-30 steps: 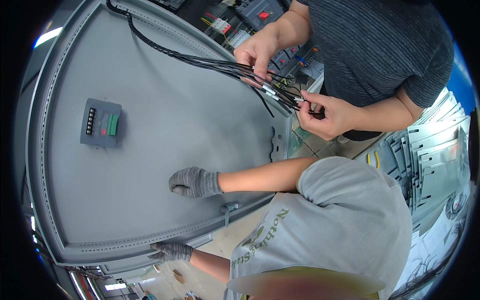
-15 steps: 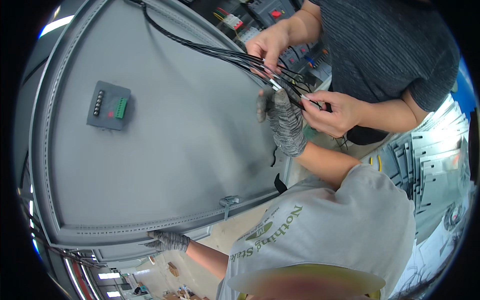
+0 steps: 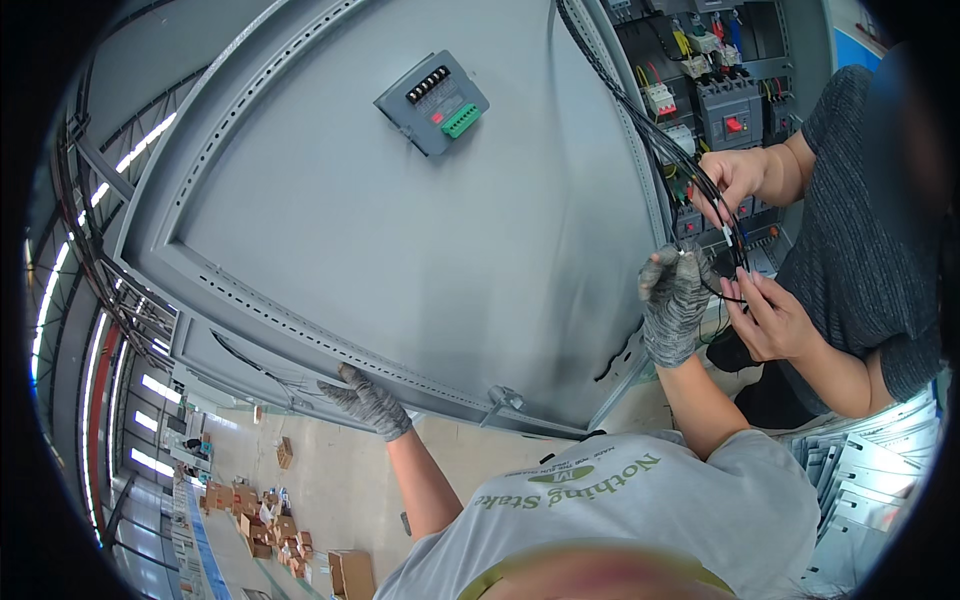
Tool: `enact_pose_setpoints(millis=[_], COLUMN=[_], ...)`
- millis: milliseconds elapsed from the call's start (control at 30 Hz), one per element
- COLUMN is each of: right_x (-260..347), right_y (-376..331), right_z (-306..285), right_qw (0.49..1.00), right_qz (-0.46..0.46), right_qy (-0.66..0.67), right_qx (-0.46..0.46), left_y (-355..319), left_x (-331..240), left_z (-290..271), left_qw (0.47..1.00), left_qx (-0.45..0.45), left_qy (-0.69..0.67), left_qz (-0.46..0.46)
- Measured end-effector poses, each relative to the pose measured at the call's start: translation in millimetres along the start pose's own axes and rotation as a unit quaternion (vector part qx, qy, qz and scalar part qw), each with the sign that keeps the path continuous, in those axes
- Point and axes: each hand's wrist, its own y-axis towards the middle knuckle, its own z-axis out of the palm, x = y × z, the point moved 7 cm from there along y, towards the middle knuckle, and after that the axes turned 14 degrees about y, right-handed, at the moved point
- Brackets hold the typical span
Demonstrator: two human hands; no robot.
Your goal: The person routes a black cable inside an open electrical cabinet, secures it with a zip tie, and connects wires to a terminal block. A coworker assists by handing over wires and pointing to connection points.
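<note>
The thumb of my left hand (image 3: 368,402), in a grey glove, lies on the lower edge of a large grey metal cabinet door (image 3: 330,240). Its fingers reach past that edge and hold it. My right hand (image 3: 675,305), also gloved, is raised beside the door's right edge, thumb and fingertips together at the end of a thin black wire. A bundle of black wires (image 3: 640,115) runs down along that edge. A co-worker's two bare hands, one upper (image 3: 735,180) and one lower (image 3: 770,315), hold the bundle's loose ends, which carry white sleeves, close to my right hand.
A grey module (image 3: 437,103) with a green terminal block is mounted on the door. A latch (image 3: 505,397) sits near its lower edge. Behind the wires, an open cabinet holds breakers (image 3: 730,110). Metal plates (image 3: 870,490) are stacked at right; cardboard boxes (image 3: 265,525) stand on the floor.
The view has swung, so door, wires and hands appear further right, with more of the open cabinet showing. My left hand stays at the door edge; my right stays by the wires.
</note>
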Motion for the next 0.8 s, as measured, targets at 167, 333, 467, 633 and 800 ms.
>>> enact_pose_setpoints(millis=[167, 333, 467, 633, 800], right_x=[1, -11, -32, -58, -100], right_y=[-2, -2, -8, 103, 169], right_z=[-4, -10, 76, 181, 239], right_qw=[1.0, 0.993, 0.973, 0.961, 0.873], right_qz=[-0.007, 0.06, 0.069, 0.01, 0.021], right_qy=[0.014, 0.095, -0.095, -0.145, -0.311], right_qx=[0.006, 0.021, 0.199, 0.237, 0.376], left_y=[2, -4, -2, 4, 8], left_x=[1, -16, -10, -8, 0], left_z=[-1, 5, 5, 2, 2], left_qw=[0.999, 0.997, 0.993, 0.993, 0.992], left_qx=[0.008, 0.02, 0.033, 0.031, 0.031], left_qy=[-0.02, -0.03, -0.078, -0.017, -0.046], left_qz=[0.026, 0.066, 0.079, 0.11, 0.115])
